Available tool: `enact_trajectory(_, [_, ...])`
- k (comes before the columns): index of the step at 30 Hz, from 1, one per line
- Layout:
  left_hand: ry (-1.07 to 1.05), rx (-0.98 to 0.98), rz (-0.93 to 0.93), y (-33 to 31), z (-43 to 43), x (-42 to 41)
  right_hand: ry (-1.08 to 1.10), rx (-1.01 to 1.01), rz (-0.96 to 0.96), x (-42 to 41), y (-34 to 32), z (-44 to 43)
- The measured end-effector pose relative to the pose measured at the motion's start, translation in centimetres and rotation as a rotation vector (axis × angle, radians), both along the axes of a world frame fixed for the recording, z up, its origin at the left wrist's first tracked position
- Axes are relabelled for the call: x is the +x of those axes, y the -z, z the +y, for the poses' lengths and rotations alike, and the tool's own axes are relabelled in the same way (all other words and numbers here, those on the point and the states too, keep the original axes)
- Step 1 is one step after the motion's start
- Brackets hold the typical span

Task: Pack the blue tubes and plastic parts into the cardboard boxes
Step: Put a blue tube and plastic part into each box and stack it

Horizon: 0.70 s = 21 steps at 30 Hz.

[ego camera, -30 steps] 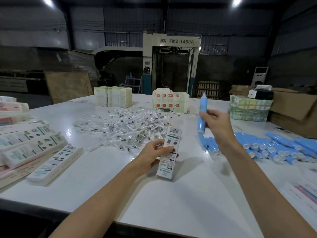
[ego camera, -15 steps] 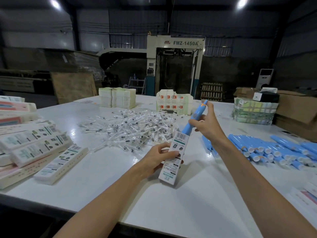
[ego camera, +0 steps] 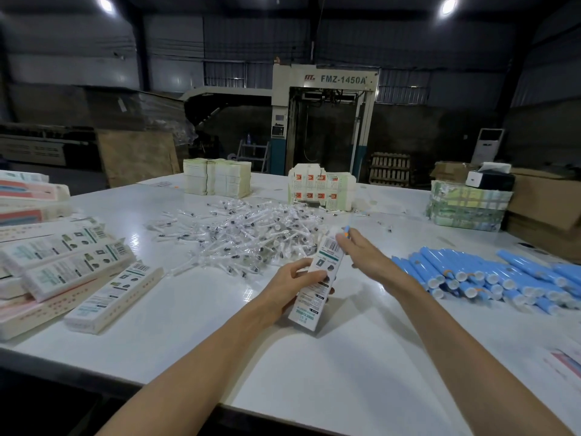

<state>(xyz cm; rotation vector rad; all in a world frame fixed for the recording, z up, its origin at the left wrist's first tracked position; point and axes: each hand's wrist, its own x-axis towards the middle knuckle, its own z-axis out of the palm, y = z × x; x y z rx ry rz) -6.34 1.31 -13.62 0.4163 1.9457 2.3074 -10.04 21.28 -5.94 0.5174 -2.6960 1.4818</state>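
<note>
– What can you not see well?

– The blue tube (ego camera: 346, 229). Almost all of it is hidden inside the cardboard box (ego camera: 309, 306). Only a small blue and orange end shows above the box's top opening, and it is blurred. At the right edge of the view, the pile of blue tubes (ego camera: 490, 275) on the table (ego camera: 345, 357) is cut off.

– What is different from half a second ago?

– Then the tube stood far out of the box, slanted. Now it has gone down into it.

– And the hands?

– The left hand (ego camera: 290, 283) grips the box around its middle, with the thumb across the printed face, and holds it tilted above the table. The right hand (ego camera: 366, 258) reaches to the box top with its fingertips at the tube's end. I cannot tell if they pinch it or only push, because of the blur.

– What lies around?

– The heap of plastic parts (ego camera: 251, 234) lies behind the hands, and other long boxes (ego camera: 75, 262) lie at the left.
</note>
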Motion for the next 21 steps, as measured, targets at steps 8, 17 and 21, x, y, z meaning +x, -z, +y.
enact_trajectory(8, [-0.358, 0.223, 0.002, -0.3, -2.8, -1.5, 0.141, -0.007, 0.287, -3.4, 4.7, -3.3])
enact_trajectory(17, [-0.542, 0.281, -0.010, 0.1, -3.9, -2.6, -0.011, 0.561, 0.424, -5.8, 9.1, -9.7])
enact_trajectory(21, [-0.523, 0.248, -0.007, 0.1, -3.6, -2.5, 0.047, 0.589, 0.486, -5.9, 9.0, -10.2])
